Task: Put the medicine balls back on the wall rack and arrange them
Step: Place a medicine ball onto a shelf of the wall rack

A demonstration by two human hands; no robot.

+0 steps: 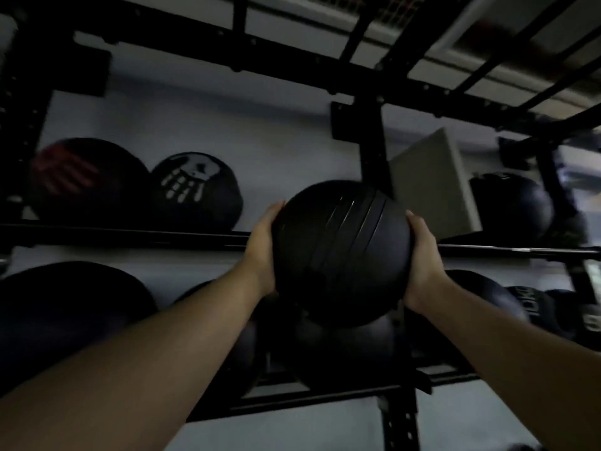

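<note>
Holding ball [341,252] before ball-laden rack [130,237].

The held ball [341,252] hides the lower-shelf balls behind it. The red-marked ball [84,180] is blurred, and the lettering on the right-hand ball [533,304] is unreadable.

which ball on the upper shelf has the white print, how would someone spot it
Look at the black wall rack and its upper shelf, left of the ball being held up. Two balls sit there side by side; it is the right-hand one. It alone carries a white hand-like print, whereas its neighbour has red stripes.
</note>
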